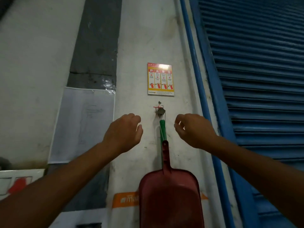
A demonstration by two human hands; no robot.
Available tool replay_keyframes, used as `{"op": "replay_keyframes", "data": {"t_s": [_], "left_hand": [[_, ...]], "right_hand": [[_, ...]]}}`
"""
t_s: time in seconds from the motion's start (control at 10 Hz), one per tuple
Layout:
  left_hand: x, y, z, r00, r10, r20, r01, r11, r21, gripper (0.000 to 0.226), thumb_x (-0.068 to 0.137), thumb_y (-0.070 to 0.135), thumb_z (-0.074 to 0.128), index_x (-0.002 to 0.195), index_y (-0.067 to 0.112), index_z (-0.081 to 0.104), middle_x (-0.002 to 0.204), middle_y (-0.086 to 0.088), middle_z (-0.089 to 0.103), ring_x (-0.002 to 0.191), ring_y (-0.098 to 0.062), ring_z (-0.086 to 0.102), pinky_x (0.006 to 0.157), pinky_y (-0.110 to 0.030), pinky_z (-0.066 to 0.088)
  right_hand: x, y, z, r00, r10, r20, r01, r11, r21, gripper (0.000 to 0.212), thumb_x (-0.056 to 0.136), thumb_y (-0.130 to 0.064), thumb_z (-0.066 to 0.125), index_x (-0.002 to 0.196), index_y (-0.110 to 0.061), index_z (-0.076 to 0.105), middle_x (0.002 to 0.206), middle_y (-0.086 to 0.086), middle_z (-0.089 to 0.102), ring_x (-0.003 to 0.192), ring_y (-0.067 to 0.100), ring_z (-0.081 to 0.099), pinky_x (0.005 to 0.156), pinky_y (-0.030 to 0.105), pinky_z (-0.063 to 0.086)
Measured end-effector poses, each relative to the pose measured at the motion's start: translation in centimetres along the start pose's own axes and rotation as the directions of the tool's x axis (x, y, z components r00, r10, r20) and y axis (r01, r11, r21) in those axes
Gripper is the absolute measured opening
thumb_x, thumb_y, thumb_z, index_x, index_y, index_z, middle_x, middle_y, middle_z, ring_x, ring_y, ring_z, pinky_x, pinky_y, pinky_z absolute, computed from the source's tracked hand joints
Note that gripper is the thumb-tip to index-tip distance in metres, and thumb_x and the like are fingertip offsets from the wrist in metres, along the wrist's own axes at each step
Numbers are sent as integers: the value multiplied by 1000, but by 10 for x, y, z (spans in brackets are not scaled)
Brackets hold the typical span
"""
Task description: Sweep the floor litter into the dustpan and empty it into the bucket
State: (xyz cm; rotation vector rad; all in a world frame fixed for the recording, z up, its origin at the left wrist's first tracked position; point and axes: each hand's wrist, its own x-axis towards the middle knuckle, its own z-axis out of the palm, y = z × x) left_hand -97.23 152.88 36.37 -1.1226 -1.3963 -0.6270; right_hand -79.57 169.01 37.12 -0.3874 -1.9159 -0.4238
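While you face the wall (pixel 134 46), both your hands are raised before it and hold nothing. Your left hand (pixel 125 132) sits left of the green handle (pixel 162 130), back toward you, fingers loosely curled and thumb apart from them. Your right hand (pixel 194 130) sits right of that handle, fingers also loosely bent, thumb and forefinger tips close together with nothing showing between them. Neither hand touches the handle or the dustpan (pixel 169 195).

The red dustpan hangs flat against the wall between your forearms, pan down and its own handle pointing up, overlapping the lower end of the green handle. The green handle hangs from a small hook (pixel 160 111) just above, with a thin pale string (pixel 162 134) running along it.

Above the hook a fire-extinguisher sign (pixel 160 79) is fixed to the wall. A pale sheet of paper (pixel 83 124) hangs to the left, an orange label (pixel 126 199) shows behind the pan's left edge, and a blue shutter (pixel 263 79) fills the right side, with a blue pipe (pixel 194 63) beside it.
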Motion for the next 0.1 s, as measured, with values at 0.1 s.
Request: {"op": "replay_keyframes", "data": {"t_s": [0.1], "left_hand": [[-24,10,-55,998,22,-58,-24,999,-36,39,89,31,48,106,3,69,95,-13,70,77,-28,65,65,-32,50]], "right_hand": [[-27,-22,-47,999,-31,-38,34,995,89,28,102,-35,50,115,-18,67,99,1,70,83,17,63,66,29,49]]}}
